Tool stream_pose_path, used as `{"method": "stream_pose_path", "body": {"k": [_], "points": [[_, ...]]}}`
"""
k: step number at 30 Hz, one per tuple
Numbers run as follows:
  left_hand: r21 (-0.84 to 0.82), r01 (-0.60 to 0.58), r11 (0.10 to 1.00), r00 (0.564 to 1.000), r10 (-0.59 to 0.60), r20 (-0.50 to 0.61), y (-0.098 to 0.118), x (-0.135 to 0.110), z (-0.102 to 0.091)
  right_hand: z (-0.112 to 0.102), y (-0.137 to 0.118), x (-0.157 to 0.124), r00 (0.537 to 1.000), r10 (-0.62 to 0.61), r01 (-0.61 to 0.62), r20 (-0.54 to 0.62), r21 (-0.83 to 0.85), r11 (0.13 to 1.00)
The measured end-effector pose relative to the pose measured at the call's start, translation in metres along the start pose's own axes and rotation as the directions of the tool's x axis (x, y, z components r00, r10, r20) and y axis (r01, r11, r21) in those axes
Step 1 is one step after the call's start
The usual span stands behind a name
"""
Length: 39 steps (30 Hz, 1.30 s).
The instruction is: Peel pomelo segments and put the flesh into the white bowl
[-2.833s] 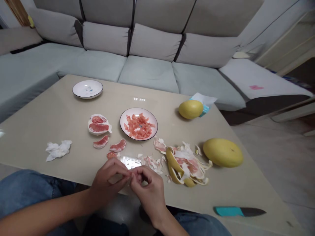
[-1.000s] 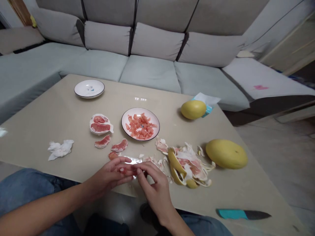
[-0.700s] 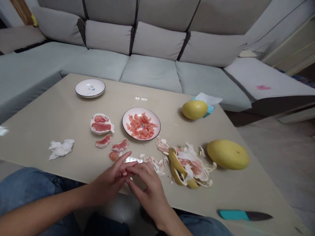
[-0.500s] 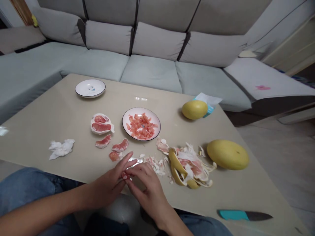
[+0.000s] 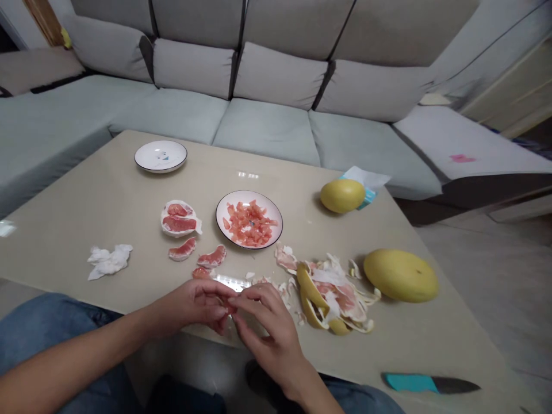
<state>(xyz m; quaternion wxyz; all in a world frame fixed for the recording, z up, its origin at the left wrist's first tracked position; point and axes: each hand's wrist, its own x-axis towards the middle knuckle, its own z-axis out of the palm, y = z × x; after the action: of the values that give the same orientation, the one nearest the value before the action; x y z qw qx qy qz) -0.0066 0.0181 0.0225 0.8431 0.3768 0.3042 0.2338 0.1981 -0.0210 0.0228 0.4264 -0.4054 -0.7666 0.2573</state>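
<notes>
A small piece of red pomelo flesh (image 5: 230, 309) sits between my hands at the table's near edge, mostly covered by fingers. My left hand (image 5: 196, 305) is closed around it, thumb against fingers. From the right, my right hand (image 5: 271, 330) pinches the same piece with thumb and fingertips. Just beyond my left hand lie a loose piece of flesh (image 5: 201, 272) and two pomelo segments, one nearer (image 5: 212, 256) and one farther left (image 5: 182, 249). Behind them rests a partly opened pomelo chunk (image 5: 175, 225) in white pith. A dark-rimmed plate (image 5: 222, 221) holds broken pink flesh.
Yellow rind and membrane scraps (image 5: 310, 293) are heaped right of my hands. Two whole pomelos (image 5: 342, 195) stand farther right, one by a tissue pack (image 5: 370, 197). A teal-handled knife (image 5: 411, 382) lies near right. Crumpled tissue (image 5: 110, 261) and another plate (image 5: 146, 164) are left.
My left hand's raised fingers have folded down over the pomelo piece, hiding more of it. My right hand stays pinched at it, shifted slightly right and lower.
</notes>
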Motion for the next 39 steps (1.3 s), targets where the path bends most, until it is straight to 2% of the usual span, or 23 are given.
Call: {"method": "stream_pose_path", "body": {"k": [3, 8, 11, 16, 20, 24, 27, 31, 36, 39], "points": [[-0.01, -0.083, 0.996, 0.995, 0.083, -0.063, -0.003, 0.003, 0.001, 0.005, -0.002, 0.0, 0.995, 0.076, -0.074, -0.059, 0.043, 0.996], [0.11, -0.188, 0.976, 0.969, 0.203, -0.14, -0.008, 0.002, 0.005, 0.012, -0.006, -0.001, 0.986, 0.152, -0.142, -0.071, 0.122, 0.982], [0.152, -0.173, 0.973, 0.967, 0.197, -0.159, -0.009, 0.002, 0.007, 0.012, -0.006, 0.0, 0.98, 0.174, -0.162, -0.094, 0.121, 0.979], [0.047, -0.136, 0.99, 0.977, 0.142, -0.16, -0.006, 0.003, 0.011, 0.01, -0.005, 0.002, 0.97, 0.211, -0.2, -0.119, 0.1, 0.975], [0.099, -0.189, 0.977, 0.951, 0.208, -0.229, -0.01, 0.005, 0.012, 0.012, -0.003, -0.001, 0.975, 0.161, -0.159, -0.152, 0.026, 0.987], [0.171, -0.224, 0.959, 0.935, 0.261, -0.242, -0.016, 0.004, 0.015, 0.013, -0.001, -0.004, 0.98, 0.037, -0.066, -0.193, -0.144, 0.987], [0.33, -0.272, 0.904, 0.898, 0.361, -0.25, -0.018, 0.001, 0.018, 0.012, -0.003, -0.005, 0.984, -0.025, -0.016, -0.174, -0.234, 0.972], [0.542, -0.288, 0.789, 0.86, 0.462, -0.216, -0.019, -0.001, 0.019, 0.011, -0.007, -0.006, 0.983, -0.046, -0.009, -0.176, -0.299, 0.954], [0.692, -0.32, 0.647, 0.825, 0.549, -0.131, -0.019, -0.002, 0.02, 0.011, -0.009, -0.007, 0.984, -0.068, 0.008, -0.165, -0.343, 0.939], [0.717, -0.313, 0.623, 0.83, 0.547, -0.113, -0.019, -0.002, 0.022, 0.013, -0.009, -0.006, 0.986, -0.063, 0.002, -0.152, -0.368, 0.93]]}}
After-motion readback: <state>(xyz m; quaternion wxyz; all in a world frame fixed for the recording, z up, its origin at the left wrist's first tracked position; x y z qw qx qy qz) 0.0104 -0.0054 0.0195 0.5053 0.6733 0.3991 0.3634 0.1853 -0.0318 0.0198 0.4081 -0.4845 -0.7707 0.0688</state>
